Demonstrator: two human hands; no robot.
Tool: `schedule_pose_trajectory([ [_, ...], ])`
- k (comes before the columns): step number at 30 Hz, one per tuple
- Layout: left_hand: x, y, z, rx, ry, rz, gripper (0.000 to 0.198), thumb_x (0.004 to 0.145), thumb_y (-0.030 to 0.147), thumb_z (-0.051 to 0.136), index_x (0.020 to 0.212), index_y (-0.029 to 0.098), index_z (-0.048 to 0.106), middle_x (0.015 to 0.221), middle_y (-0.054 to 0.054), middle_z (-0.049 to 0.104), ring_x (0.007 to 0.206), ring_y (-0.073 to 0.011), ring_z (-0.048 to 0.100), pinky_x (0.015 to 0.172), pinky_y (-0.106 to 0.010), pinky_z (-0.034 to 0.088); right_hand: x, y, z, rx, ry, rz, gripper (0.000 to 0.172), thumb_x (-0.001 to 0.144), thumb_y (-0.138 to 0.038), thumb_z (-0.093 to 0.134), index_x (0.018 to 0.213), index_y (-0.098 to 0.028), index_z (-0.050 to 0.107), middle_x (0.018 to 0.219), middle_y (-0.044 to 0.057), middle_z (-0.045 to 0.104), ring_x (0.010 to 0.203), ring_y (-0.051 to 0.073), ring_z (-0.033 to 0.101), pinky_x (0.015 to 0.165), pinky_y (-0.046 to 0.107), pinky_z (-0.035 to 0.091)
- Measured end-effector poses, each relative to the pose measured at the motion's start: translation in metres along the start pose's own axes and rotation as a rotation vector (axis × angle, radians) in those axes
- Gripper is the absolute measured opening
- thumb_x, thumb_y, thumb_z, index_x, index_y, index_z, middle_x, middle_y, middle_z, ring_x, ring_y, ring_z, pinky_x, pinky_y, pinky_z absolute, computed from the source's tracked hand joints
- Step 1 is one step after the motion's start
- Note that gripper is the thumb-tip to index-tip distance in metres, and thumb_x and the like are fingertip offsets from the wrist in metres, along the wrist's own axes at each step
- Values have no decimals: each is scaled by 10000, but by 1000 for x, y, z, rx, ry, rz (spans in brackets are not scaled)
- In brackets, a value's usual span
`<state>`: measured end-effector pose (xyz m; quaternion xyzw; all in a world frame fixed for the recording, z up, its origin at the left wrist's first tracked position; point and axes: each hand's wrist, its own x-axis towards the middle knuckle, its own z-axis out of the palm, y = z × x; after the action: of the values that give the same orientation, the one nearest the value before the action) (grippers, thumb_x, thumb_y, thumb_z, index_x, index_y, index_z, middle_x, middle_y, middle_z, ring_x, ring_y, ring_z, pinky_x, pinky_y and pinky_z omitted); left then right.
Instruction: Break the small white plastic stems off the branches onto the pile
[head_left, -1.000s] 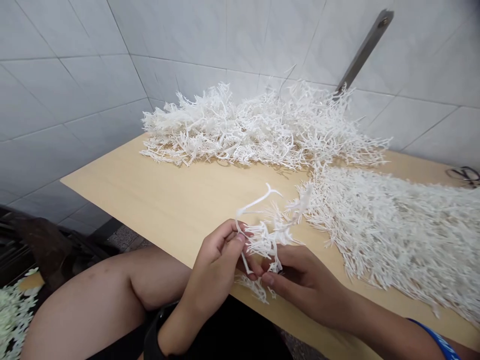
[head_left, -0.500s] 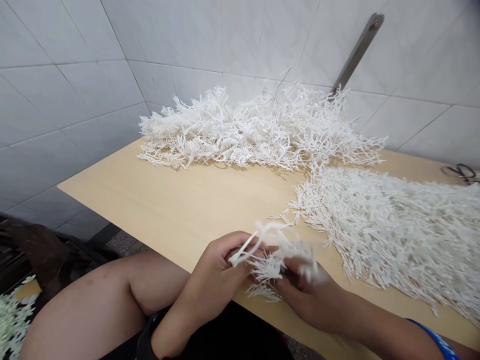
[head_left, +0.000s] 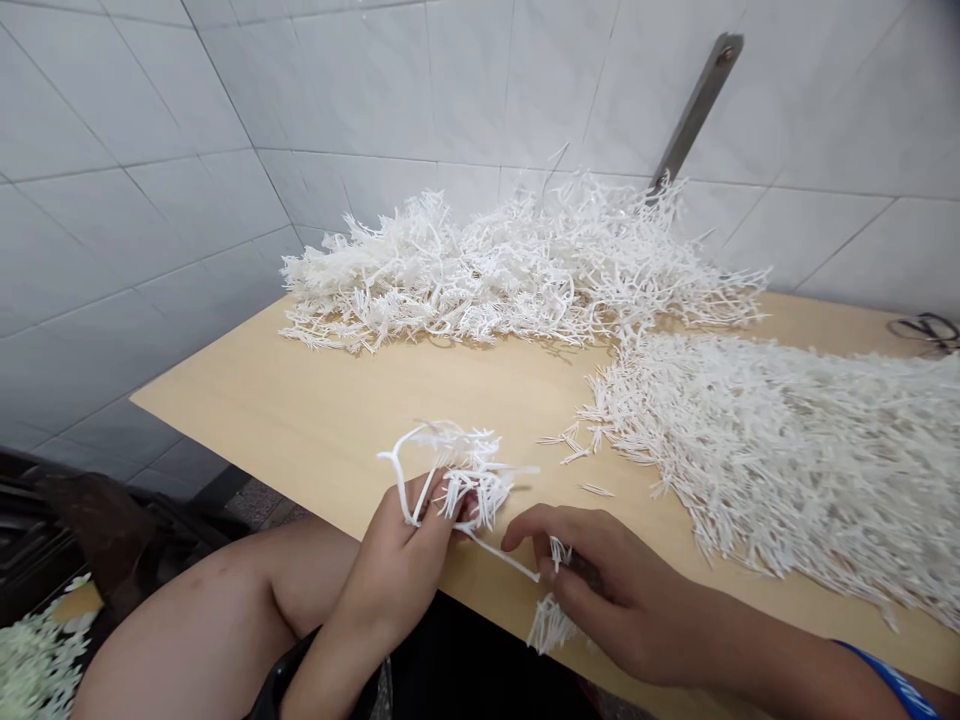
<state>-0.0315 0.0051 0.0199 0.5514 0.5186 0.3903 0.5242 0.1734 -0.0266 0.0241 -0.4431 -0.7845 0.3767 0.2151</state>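
Note:
My left hand (head_left: 411, 540) is closed around a white branched plastic sprig (head_left: 480, 495) at the table's near edge. Its bare stems stick up and one thin stem points right toward my other hand. My right hand (head_left: 607, 585) is a little to the right, its fingers curled and closed on small white sprig tips (head_left: 559, 552). Under that hand, a small bunch of white pieces (head_left: 550, 625) shows at the table edge; whether the hand touches it I cannot tell.
A heap of branched white sprigs (head_left: 487, 270) lies along the tiled wall. To the right spreads a wide pile of small white pieces (head_left: 787, 460) on the wooden table (head_left: 300, 400). A metal bar (head_left: 697, 110) leans on the wall. Dark cord (head_left: 926, 330) lies at far right.
My hands were together over the sprig and have moved apart. The left moved left with the branched sprig, and small tips now show in the right. A loose piece now lies on the table.

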Motion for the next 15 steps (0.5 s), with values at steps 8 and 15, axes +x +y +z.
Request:
schedule_pose_trajectory([
  [8, -4, 12, 13, -1147, -163, -317, 174, 839, 266, 669, 761, 137, 582, 587, 69, 377, 455, -43, 359, 495, -177, 346, 4, 4, 10, -152, -106, -154, 315, 994, -280, 395, 705, -196, 487, 657, 29, 591, 619, 155, 484, 644, 286, 374],
  [15, -3, 21, 1, -1312, 5, -356, 335, 952, 94, 356, 631, 170, 409, 562, 97, 101, 412, -65, 86, 398, -203, 133, 1, -5, 6, -131, -154, -126, 206, 880, -108, 401, 759, -200, 540, 675, 41, 638, 633, 178, 516, 617, 278, 367],
])
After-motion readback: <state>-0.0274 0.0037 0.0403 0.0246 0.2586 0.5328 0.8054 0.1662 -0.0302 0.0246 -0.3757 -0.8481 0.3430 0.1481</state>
